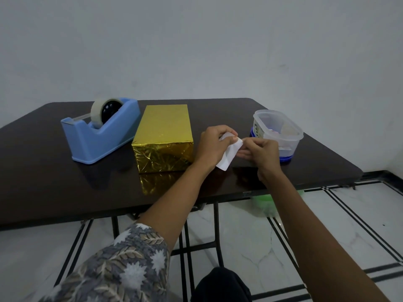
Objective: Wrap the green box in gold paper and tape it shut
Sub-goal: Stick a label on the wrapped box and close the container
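Pinching a small white slip [228, 156] between them, the left hand [214, 147] and the right hand [265, 154] do best, I think, to peel it slowly from one corner without creasing, just beside the gold-wrapped box [163, 131] standing on the surface [43, 171].

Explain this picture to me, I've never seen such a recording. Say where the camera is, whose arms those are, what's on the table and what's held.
There is no machine here. One camera worn on a person's head looks down at their own two arms. The left hand and right hand both pinch a white slip. On the dark table stand a gold-wrapped box, a blue tape dispenser to its left, and a clear tub on the right, its contents too blurred to name.
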The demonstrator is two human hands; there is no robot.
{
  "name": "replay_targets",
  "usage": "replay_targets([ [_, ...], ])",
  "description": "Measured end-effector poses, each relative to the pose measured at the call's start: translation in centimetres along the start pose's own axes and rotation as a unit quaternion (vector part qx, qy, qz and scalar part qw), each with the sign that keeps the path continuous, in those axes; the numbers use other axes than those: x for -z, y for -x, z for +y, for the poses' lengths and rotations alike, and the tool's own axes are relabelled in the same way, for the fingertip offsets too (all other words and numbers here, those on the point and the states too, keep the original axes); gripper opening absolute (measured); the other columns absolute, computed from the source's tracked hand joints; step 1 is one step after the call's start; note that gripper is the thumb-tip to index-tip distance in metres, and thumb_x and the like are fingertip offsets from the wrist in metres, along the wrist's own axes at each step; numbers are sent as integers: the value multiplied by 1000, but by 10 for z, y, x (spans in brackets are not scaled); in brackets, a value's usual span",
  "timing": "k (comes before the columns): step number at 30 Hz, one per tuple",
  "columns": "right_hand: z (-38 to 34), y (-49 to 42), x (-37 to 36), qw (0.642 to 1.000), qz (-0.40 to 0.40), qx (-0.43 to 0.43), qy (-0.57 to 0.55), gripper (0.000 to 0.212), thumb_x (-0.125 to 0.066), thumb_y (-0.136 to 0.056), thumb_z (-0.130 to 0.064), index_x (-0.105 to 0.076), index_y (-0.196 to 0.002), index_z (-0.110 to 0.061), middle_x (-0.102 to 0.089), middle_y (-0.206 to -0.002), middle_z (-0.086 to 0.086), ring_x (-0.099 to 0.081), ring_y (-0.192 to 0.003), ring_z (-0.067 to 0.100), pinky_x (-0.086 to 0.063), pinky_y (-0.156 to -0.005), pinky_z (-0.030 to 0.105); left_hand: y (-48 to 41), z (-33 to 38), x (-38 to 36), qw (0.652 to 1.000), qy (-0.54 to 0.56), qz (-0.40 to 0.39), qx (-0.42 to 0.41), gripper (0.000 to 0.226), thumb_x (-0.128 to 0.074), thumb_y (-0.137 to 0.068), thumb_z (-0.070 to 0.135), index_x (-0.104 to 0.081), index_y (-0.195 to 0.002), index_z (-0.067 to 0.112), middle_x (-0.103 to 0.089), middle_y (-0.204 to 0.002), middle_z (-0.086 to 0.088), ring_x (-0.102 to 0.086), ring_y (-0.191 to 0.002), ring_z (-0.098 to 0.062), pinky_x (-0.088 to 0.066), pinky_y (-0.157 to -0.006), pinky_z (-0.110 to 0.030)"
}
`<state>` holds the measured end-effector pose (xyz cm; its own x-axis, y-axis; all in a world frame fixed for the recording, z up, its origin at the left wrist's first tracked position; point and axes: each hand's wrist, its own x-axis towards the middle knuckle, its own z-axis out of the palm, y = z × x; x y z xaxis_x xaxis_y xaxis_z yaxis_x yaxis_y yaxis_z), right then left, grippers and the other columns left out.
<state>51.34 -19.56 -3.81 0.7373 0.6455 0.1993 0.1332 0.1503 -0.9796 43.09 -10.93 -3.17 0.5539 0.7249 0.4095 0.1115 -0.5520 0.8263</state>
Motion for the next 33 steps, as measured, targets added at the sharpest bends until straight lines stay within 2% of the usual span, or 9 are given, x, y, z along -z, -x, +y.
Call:
replay_targets([
  [6, -5, 1, 5, 998, -3, -34, -60, 19, -53, -91, -5, -67, -78, -6, -71, -67, 1, -71, -64, 13, -55, -55, 19, -1, 0, 1, 1000, 0, -1, -9, 11, -63, -88, 19, -69, -96, 14, -67, -105, -5, -58, -90, -19, -45, -70, -23],
  [12, -6, 0, 5, 995, -17, -61, -71, 15, -55, -91, -10, -67, -84, -6, -71, -80, 10, -71, -67, 16, -57, -59, 21, 0, -1, 1, 1000, -16, 7, -24, 11, -62, -89, 17, -70, -95, 12, -68, -103, -5, -56, -88, -16, -40, -64, -16],
  [22, -5, 1, 4, 996, -9, -63, -64, 11, -57, -89, -4, -67, -85, -3, -69, -78, 10, -70, -61, 11, -56, -57, 19, 1, 0, 0, 997, -63, 9, -36, 15, -60, -91, 21, -69, -101, 14, -67, -108, -5, -50, -84, -11, -37, -63, -11],
  [26, -4, 0, 1, 997, 18, -63, -35, 12, -59, -88, -4, -65, -79, -9, -68, -73, 6, -68, -55, 8, -55, -54, 17, 2, -1, -1, 995, -83, 13, -44, 16, -60, -91, 22, -69, -102, 15, -67, -110, -5, -49, -86, -10, -35, -64, -9],
  [29, -2, -1, 1, 997, 26, -64, -29, 9, -60, -87, -3, -67, -83, -6, -68, -74, 8, -68, -56, 9, -56, -57, 18, 2, -1, -1, 995, -90, 14, -51, 16, -59, -92, 22, -69, -103, 15, -67, -111, -5, -50, -87, -10, -34, -65, -8],
  [33, 0, -1, 2, 999, 16, -46, -13, 13, -59, -88, -4, -66, -78, -10, -68, -73, 9, -68, -57, 10, -57, -60, 20, 2, -1, -1, 993, -98, 24, -57, 17, -59, -92, 22, -69, -103, 15, -67, -111, -5, -49, -87, -8, -31, -63, -6],
])
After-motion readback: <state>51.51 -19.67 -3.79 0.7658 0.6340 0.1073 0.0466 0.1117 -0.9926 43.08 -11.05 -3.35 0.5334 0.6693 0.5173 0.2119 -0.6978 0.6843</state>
